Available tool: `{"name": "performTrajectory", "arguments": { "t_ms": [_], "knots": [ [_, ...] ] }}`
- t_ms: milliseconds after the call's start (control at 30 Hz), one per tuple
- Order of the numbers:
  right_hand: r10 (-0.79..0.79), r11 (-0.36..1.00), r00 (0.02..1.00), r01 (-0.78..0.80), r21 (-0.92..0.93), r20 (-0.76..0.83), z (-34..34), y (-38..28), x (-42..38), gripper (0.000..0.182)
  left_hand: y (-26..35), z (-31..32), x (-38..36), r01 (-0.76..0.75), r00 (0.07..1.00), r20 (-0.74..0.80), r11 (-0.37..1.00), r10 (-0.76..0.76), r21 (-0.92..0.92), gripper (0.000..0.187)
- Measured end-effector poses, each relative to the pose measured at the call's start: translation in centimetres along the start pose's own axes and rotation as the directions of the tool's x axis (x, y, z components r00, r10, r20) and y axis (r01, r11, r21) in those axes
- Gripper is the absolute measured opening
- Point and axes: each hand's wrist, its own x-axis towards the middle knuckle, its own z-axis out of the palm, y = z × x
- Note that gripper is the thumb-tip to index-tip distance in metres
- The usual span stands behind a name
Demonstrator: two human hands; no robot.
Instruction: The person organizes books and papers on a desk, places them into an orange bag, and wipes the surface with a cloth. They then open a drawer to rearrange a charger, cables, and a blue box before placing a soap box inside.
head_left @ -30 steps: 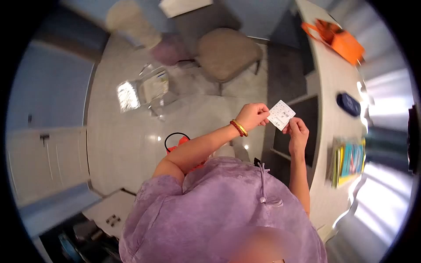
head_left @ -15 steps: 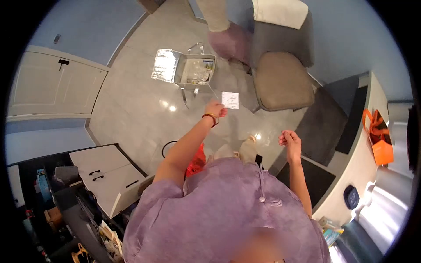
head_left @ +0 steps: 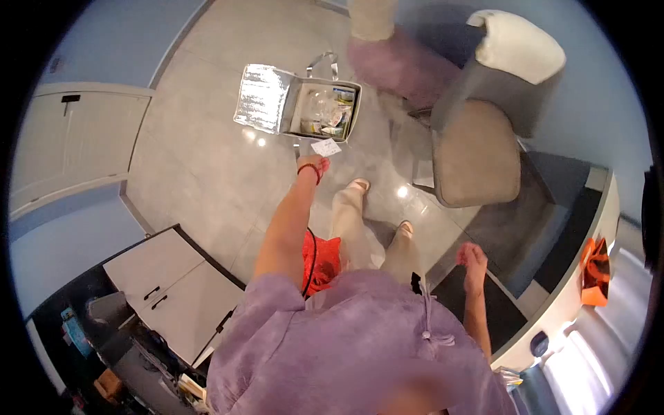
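My left hand [head_left: 312, 164] pinches the card [head_left: 326, 146] near the silver bag [head_left: 264, 100] — best held flat; right hand's [head_left: 474, 263] grip, I can't tell.

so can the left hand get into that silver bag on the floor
Probably yes: the left hand is near the bag, whose lid is folded open to the side, though its fingers are holding the card.

Fisheye-curved, black corners; floor glare; window side blown out.
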Motion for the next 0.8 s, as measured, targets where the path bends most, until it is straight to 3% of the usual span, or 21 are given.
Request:
{"name": "performTrajectory", "arguments": {
  "t_ms": [100,133,267,433,467,567,633,733,800],
  "knots": [
    [0.131,0.991,0.991,-0.131,-0.039,0.008,3.8,0.7,0.8,0.015,3.9,1.1,2.1,0.051,0.991,-0.129,0.998,-0.046,0.036,0.007],
    [0.208,0.974,0.977,-0.211,-0.084,-0.039,5.0,0.2,1.4,0.016,7.1,1.8,-2.2,0.118,0.99,-0.094,0.989,-0.109,0.089,0.01],
    [0.234,0.961,0.97,-0.241,-0.138,-0.071,8.8,-1.3,4.3,0.016,7.9,1.3,3.9,0.152,0.986,-0.073,0.986,-0.147,0.07,0.011],
    [0.209,0.962,0.978,-0.205,-0.178,0.005,10.8,-1.8,6.4,0.016,8.5,0.0,7.6,0.275,0.961,0.02,0.953,-0.275,-0.128,0.016],
    [0.218,0.96,0.976,-0.215,-0.18,0.0,11.1,-1.9,6.3,0.016,8.6,0.2,7.6,0.178,0.983,-0.036,0.981,-0.181,-0.078,0.015],
    [0.229,0.959,0.973,-0.228,-0.17,-0.011,12.1,-2.9,6.1,0.017,10.1,-1.8,6.4,0.154,0.987,0.043,0.986,-0.157,0.063,0.018],
    [0.266,0.943,0.963,-0.268,-0.196,-0.036,12.6,-4.1,5.5,0.017,10.7,-2.7,4.7,0.119,0.992,0.026,0.991,-0.121,0.053,0.018],
    [0.218,0.957,0.976,-0.219,-0.189,-0.023,12.8,-5.0,5.0,0.016,11.6,-4.2,3.5,-0.016,0.997,-0.073,0.988,0.027,0.154,0.012],
    [0.189,0.969,0.982,-0.189,-0.156,-0.018,12.7,-5.5,4.8,0.016,12.3,-4.8,3.1,-0.072,0.997,-0.005,0.936,0.078,0.345,0.011]
  ]
}}
